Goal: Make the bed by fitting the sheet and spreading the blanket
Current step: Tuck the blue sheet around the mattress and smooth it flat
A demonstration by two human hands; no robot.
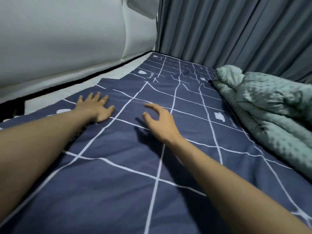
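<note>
A navy sheet (128, 166) with a white grid and small cloud prints lies spread over the bed. My left hand (97, 108) rests flat on it, fingers apart, near its left edge. My right hand (159, 123) hovers just above the sheet with fingers spread and curled, casting a shadow beneath. A strip of white mattress (108, 74) shows bare along the left, beyond the sheet's edge. A mint-green dotted blanket (270, 105) lies bunched in a heap at the right side of the bed.
A padded white headboard (64, 39) runs along the left. Grey curtains (236, 31) hang behind the far end and right side of the bed. A dark gap (15, 107) shows between mattress and headboard at the left.
</note>
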